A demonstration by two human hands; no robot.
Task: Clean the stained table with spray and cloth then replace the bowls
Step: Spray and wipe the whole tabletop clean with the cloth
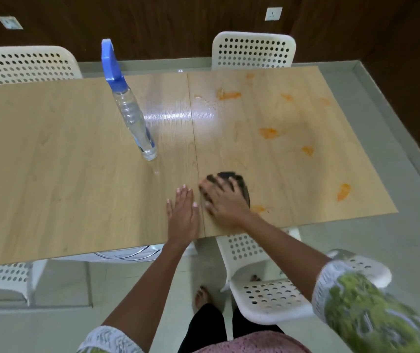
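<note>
Dark cloth (231, 186) — under right hand (225, 202) | woodgrain table (76, 149) — orange smears (267, 133)

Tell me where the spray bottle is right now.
In the head view the spray bottle stands upright on the table, left of the centre seam and beyond the left hand, well apart from the cloth under the right hand.
</note>
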